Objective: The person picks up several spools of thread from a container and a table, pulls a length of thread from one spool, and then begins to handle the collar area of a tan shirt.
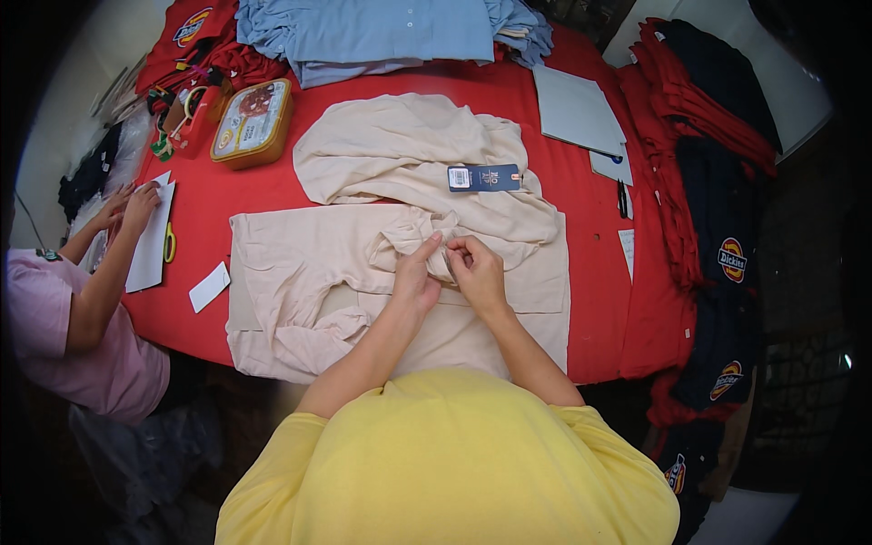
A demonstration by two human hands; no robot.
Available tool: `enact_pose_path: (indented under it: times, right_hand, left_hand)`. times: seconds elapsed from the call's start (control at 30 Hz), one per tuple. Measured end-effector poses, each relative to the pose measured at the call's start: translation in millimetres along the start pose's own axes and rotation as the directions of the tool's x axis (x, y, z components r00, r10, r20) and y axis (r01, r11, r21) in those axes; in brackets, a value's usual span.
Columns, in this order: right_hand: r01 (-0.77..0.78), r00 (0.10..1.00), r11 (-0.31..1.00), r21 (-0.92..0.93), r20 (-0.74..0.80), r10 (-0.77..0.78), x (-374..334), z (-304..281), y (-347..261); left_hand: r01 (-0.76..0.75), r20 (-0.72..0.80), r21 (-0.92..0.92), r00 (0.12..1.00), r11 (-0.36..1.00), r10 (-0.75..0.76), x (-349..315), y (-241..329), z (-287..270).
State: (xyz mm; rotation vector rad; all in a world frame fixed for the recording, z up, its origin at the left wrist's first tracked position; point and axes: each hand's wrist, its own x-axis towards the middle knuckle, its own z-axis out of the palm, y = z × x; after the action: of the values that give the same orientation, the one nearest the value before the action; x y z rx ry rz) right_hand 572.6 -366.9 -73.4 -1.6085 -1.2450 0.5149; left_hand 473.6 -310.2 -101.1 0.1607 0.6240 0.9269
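A beige cloth garment point(291, 263) lies spread in front of me, its upper part point(391, 145) bunched and folded over. My left hand point(418, 277) is closed on a gathered edge of it, thumb pointing up. Close beside it, my right hand point(478, 274) pinches at the same gathered spot with thumb and forefinger. Whether a small thing sits between the right fingertips is too fine to make out. Above my hands, a dark blue hang tag point(495, 179) with a white sticker rests on the cloth.
Light blue shirts point(381, 32) are piled at the back of the red-covered table point(595, 300). A yellow-lidded tub point(252, 124), yellow-handled scissors point(170, 243) and a white card point(210, 287) lie left. A co-worker in pink point(91, 345) handles papers. Red and navy garments point(718, 209) are stacked right.
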Motion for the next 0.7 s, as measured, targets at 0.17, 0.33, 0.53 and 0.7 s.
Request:
enact_pose_path:
  times: [0.17,0.33,0.53,0.7]
  right_hand:
    - [-0.005,1.000,1.000,0.004,0.001,0.005,0.3,0.3,1.6]
    - [-0.037,0.999,0.999,0.017,0.011,0.036,0.0,0.2,1.0]
    - [0.006,1.000,0.998,0.063,-0.011,-0.005,-0.3,1.6,4.0]
    - [-0.014,1.000,0.996,0.087,-0.002,0.014,-0.6,0.9,-0.5]
  left_hand:
    - [0.006,-0.008,-0.004,1.000,1.000,-0.006,0.9,-0.4,-0.9]
    - [0.007,-0.016,0.003,1.000,1.000,-0.007,-1.3,0.6,1.0]
    - [0.006,-0.005,0.019,1.000,1.000,-0.006,-0.1,0.2,0.4]
    - [0.006,0.008,0.006,1.000,1.000,-0.006,-1.8,0.3,1.4]
